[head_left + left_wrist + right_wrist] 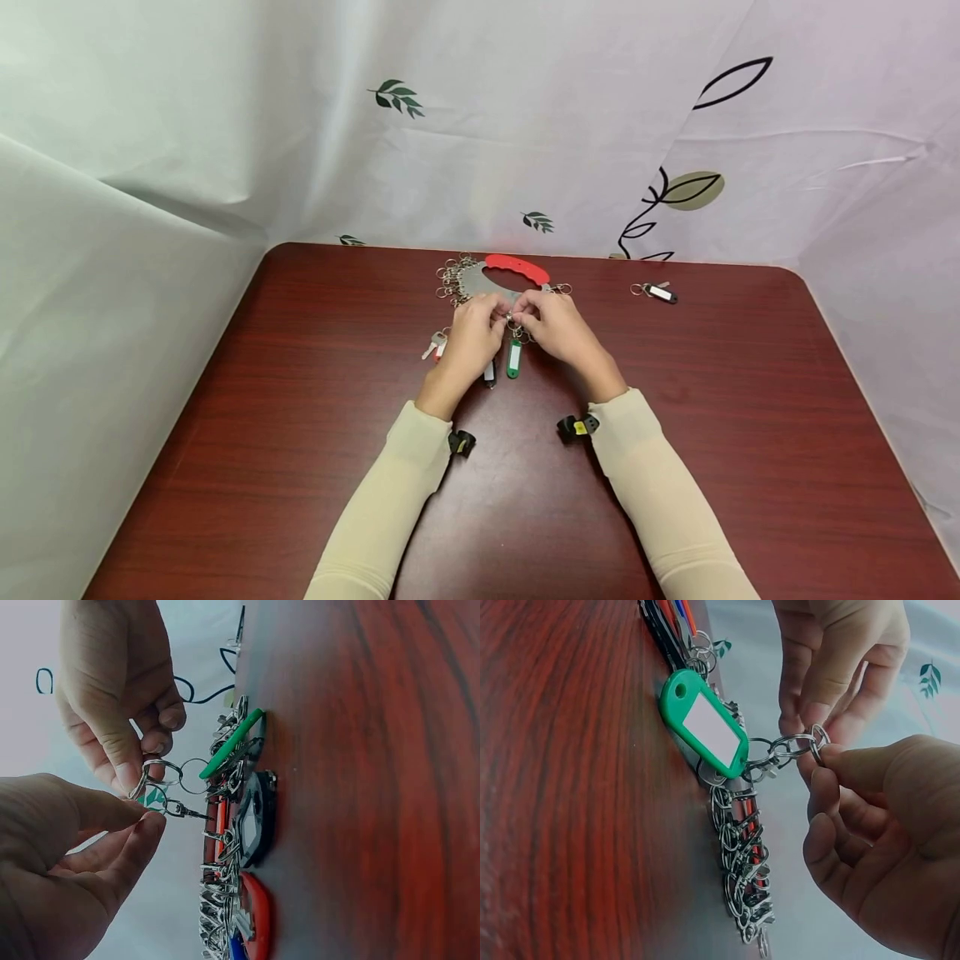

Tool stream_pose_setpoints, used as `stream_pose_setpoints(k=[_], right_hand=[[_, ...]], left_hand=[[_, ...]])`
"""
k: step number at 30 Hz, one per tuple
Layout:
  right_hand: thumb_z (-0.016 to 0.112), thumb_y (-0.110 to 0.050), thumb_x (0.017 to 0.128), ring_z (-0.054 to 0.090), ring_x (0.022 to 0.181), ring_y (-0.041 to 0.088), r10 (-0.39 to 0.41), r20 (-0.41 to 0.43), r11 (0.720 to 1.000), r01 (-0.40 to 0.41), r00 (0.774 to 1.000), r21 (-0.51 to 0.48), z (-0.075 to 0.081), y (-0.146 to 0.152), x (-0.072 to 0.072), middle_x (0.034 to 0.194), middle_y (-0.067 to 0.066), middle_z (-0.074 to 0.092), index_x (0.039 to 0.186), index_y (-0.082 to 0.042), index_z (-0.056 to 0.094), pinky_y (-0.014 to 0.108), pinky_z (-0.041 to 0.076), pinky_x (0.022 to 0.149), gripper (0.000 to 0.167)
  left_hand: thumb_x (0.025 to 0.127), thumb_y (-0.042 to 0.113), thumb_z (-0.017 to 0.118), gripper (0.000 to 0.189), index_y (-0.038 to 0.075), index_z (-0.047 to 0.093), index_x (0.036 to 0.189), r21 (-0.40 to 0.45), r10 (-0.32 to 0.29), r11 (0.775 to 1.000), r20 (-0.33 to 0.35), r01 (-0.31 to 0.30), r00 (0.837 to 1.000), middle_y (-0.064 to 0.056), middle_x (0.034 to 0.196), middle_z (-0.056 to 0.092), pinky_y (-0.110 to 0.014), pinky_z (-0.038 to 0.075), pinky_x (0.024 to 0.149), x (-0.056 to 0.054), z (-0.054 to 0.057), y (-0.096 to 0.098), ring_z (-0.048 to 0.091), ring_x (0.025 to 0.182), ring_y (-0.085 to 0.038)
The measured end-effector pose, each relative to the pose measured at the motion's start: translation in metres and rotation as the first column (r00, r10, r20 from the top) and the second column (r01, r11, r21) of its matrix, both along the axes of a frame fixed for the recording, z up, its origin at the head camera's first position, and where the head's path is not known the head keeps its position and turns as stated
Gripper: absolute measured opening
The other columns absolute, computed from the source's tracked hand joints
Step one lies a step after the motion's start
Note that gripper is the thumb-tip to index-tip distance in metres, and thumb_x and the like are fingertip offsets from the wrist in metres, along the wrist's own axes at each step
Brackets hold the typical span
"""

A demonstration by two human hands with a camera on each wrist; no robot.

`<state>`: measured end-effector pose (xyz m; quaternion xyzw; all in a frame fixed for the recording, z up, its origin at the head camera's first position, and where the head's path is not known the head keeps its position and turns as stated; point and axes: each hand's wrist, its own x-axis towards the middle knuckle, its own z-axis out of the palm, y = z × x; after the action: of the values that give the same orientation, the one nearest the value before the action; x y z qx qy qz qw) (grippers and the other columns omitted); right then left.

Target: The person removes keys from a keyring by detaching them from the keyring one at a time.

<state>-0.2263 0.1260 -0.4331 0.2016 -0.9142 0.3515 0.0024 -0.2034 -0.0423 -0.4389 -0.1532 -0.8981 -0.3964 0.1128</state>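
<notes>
A grey metal key holder plate [474, 281] with a red handle [517, 267] lies toward the far edge, hung with several small clasps and rings. Over its near rim, my left hand [474, 329] pinches a small metal ring [156, 793] joined to a swivel clasp [184, 811]. Close against it, my right hand [558, 327] pinches a split key ring [820, 744] between thumb and forefinger. A green key tag [705, 724] with a white label hangs below the fingers. Beside it is a black tag [257, 817], and a red tag [256, 915] lies farther left.
A loose key with a black tag [662, 293] lies at the back right of the dark red wooden table [300, 467]. A silver key [433, 344] shows left of my left hand. Behind the table hangs a white curtain [465, 167] with leaf prints.
</notes>
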Motion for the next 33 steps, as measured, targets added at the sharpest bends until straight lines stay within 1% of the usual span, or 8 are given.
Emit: stream_pose_setpoints(k=[4,9,17,22,27,33], right_hand=[[0.071,-0.011,0.097,0.066,0.08,0.021,0.001,0.001,1.0,-0.001,1.0,-0.002,0.0007,-0.001,0.0009,0.083,0.005,0.072,0.093,-0.008,0.072,0.036,0.052,0.077,0.005],[0.07,-0.012,0.098,0.066,0.08,0.02,-0.003,0.011,1.0,0.003,1.0,0.011,0.0015,-0.0016,0.0014,0.084,0.006,0.072,0.094,-0.008,0.072,0.036,0.053,0.076,0.006],[0.069,-0.012,0.098,0.067,0.082,0.022,-0.014,0.0,1.0,0.014,1.0,0.018,0.0018,-0.0014,0.001,0.084,0.006,0.073,0.094,-0.008,0.071,0.038,0.053,0.078,0.006],[0.069,-0.012,0.099,0.066,0.082,0.022,-0.029,-0.009,1.0,0.029,1.0,0.012,0.0019,-0.0014,0.0024,0.085,0.007,0.073,0.095,-0.008,0.072,0.038,0.053,0.077,0.006],[0.069,-0.011,0.099,0.063,0.079,0.022,-0.054,-0.024,0.999,0.054,0.998,0.003,0.0009,-0.0017,0.0029,0.085,0.007,0.071,0.095,-0.007,0.072,0.036,0.051,0.075,0.006],[0.066,-0.011,0.1,0.057,0.075,0.021,-0.089,-0.018,0.996,0.089,0.996,0.004,-0.0001,-0.0018,0.0031,0.084,0.006,0.07,0.096,-0.008,0.071,0.034,0.047,0.072,0.007]], left_hand=[[0.089,-0.005,0.072,0.007,0.002,0.072,0.09,-0.024,0.018,1.0,-0.032,-0.018,0.999,-0.011,0.09,0.071,-0.034,0.058,0.076,0.0006,-0.0021,0.0004,0.068,0.084,-0.025],[0.09,-0.003,0.074,0.007,0.003,0.071,0.087,-0.068,0.021,0.997,-0.056,-0.024,0.998,-0.011,0.088,0.07,-0.036,0.058,0.076,0.0022,-0.0022,0.0006,0.069,0.087,-0.027],[0.089,-0.002,0.075,0.01,0.004,0.068,0.085,-0.089,0.008,0.996,-0.035,-0.011,0.999,-0.01,0.087,0.069,-0.039,0.056,0.079,0.0024,-0.0004,0.0001,0.068,0.089,-0.029],[0.089,-0.003,0.075,0.01,0.004,0.069,0.085,-0.096,0.002,0.995,-0.024,-0.005,1.0,-0.01,0.088,0.07,-0.041,0.056,0.081,0.0024,0.0,-0.001,0.069,0.09,-0.03],[0.089,-0.002,0.075,0.008,0.003,0.07,0.086,-0.106,-0.004,0.994,-0.017,0.002,1.0,-0.01,0.089,0.07,-0.041,0.056,0.082,0.0024,0.0001,-0.0014,0.069,0.091,-0.03],[0.089,-0.002,0.075,0.009,0.004,0.069,0.085,-0.121,-0.012,0.993,-0.022,0.009,1.0,-0.01,0.087,0.069,-0.041,0.056,0.081,0.0034,0.0018,-0.0011,0.068,0.089,-0.03]])
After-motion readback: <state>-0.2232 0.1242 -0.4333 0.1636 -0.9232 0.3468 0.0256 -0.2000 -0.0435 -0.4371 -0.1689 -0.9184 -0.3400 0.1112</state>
